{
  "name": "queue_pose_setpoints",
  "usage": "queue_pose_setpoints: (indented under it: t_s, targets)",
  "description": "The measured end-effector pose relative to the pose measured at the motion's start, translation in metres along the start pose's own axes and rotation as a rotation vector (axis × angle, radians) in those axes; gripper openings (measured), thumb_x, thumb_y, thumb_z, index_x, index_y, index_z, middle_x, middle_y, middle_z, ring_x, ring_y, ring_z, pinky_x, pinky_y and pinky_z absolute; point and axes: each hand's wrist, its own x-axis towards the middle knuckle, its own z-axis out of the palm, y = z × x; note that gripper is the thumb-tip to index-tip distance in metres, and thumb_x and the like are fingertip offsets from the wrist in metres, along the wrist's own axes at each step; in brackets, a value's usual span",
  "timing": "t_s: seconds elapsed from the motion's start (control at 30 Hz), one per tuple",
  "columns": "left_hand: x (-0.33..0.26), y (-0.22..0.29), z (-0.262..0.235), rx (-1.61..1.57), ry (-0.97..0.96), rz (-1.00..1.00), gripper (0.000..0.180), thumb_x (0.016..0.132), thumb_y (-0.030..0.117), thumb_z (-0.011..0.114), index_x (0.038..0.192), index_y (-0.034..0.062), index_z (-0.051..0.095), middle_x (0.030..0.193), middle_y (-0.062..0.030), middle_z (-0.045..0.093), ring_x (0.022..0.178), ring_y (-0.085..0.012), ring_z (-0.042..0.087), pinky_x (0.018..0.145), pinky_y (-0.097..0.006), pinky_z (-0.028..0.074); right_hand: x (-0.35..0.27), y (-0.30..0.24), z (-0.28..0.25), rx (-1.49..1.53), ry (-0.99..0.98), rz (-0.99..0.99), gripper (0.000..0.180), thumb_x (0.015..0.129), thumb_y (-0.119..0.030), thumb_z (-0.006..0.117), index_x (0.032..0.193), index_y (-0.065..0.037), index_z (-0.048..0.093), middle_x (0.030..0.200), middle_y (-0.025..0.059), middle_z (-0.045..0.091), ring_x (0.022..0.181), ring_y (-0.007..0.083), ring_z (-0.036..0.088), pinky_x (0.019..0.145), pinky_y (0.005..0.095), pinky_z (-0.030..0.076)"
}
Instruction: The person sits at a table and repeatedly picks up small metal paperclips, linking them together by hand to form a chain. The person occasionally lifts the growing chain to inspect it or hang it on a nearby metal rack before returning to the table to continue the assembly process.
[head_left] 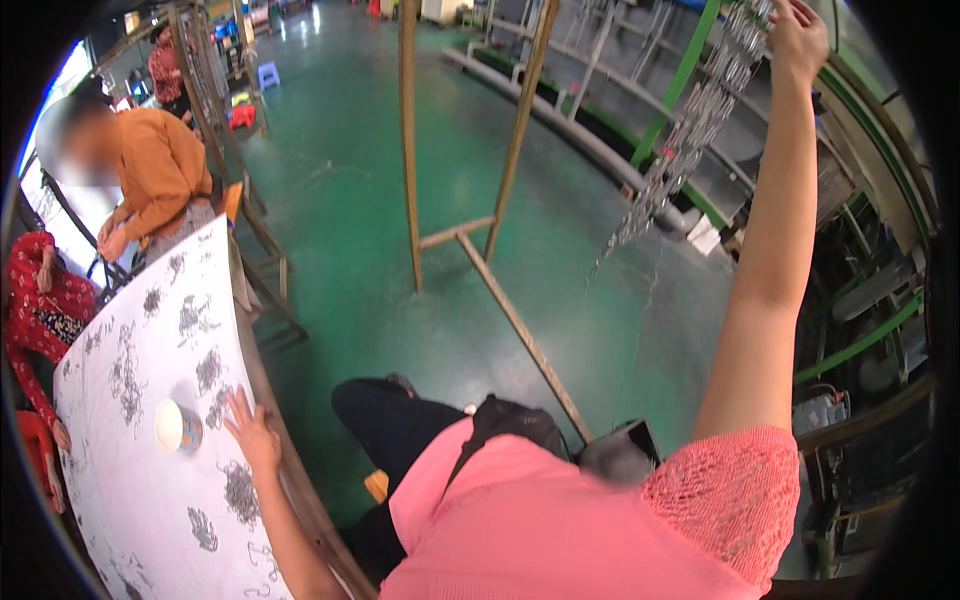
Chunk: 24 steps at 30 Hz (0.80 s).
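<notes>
Item: right hand (798, 38), raised at 1 o'clock, fingers apparently closed on hanging metal chains (690, 140); keep grip firm, strands untangled. Left hand (252, 432), fingers spread flat on white table (150, 500) at 8 o'clock, beside small cup (176, 427), steadies.

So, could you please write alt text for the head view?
The person's right hand reaches up to a hanging string of small metal parts, while the left hand rests on a white table beside a paper cup.

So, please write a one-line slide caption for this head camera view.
Right hand raised to hanging strings of small metal parts; left hand flat on white table beside small paper cup.
</notes>
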Motion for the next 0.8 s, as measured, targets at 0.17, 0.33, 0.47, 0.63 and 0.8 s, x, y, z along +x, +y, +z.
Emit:
queue_pose_setpoints:
  t_s: [0.17, 0.33, 0.47, 0.63, 0.8]
  targets:
    - [0.0, 0.004, 0.003, 0.035, -0.011, 0.03, 0.023, 0.073, -0.007, 0.049, 0.088, 0.0071, 0.058, 0.153, -0.0128, 0.021, 0.143, -0.0361, 0.009, 0.109, -0.064, 0.01, -0.131, 0.07, -0.053, 0.271, 0.047, 0.037, 0.016, 0.093, -0.017, 0.056, 0.092, -0.001, 0.057, 0.072, 0.003, 0.058, 0.056, 0.0081, 0.053, 0.044, 0.0205, 0.037]
    - [0.0, 0.006, 0.001, 0.05, -0.025, 0.026, 0.025, 0.072, -0.009, 0.048, 0.089, 0.007, 0.057, 0.153, -0.0123, 0.02, 0.143, -0.0358, 0.01, 0.109, -0.065, 0.011, -0.32, 0.18, -0.099, -0.049, -0.123, 0.365, 0.016, 0.094, -0.018, 0.054, 0.095, -0.002, 0.053, 0.075, 0.0035, 0.054, 0.061, 0.0099, 0.051, 0.056, 0.0255, 0.043]
    - [-0.001, 0.006, 0.003, 0.04, 0.002, 0.048, 0.028, 0.071, -0.011, 0.046, 0.089, 0.0066, 0.057, 0.153, -0.012, 0.02, 0.143, -0.0355, 0.01, 0.109, -0.065, 0.01, -0.44, 0.213, -0.125, -0.178, -0.36, 0.691, 0.017, 0.089, -0.02, 0.064, 0.093, -0.004, 0.063, 0.082, 0.0032, 0.062, 0.07, 0.0112, 0.057, 0.064, 0.0262, 0.046]
    - [-0.002, 0.002, 0.0, 0.047, -0.021, 0.037, 0.03, 0.069, -0.013, 0.045, 0.089, 0.0064, 0.058, 0.154, -0.0121, 0.019, 0.143, -0.0354, 0.01, 0.109, -0.065, 0.009, -0.48, 0.192, -0.113, -0.294, -0.527, 0.727, 0.022, 0.08, -0.02, 0.072, 0.097, -0.006, 0.068, 0.087, 0.0066, 0.067, 0.076, 0.0153, 0.063, 0.071, 0.0292, 0.05]
    - [-0.001, 0.0, 0.002, 0.057, -0.024, 0.043, 0.029, 0.07, -0.012, 0.045, 0.088, 0.0068, 0.059, 0.154, -0.012, 0.019, 0.143, -0.0352, 0.01, 0.109, -0.065, 0.009, -0.472, 0.188, -0.094, -0.434, -0.544, 0.769, 0.022, 0.078, -0.025, 0.073, 0.094, -0.011, 0.069, 0.087, 0.0042, 0.067, 0.075, 0.0179, 0.064, 0.07, 0.0329, 0.05]
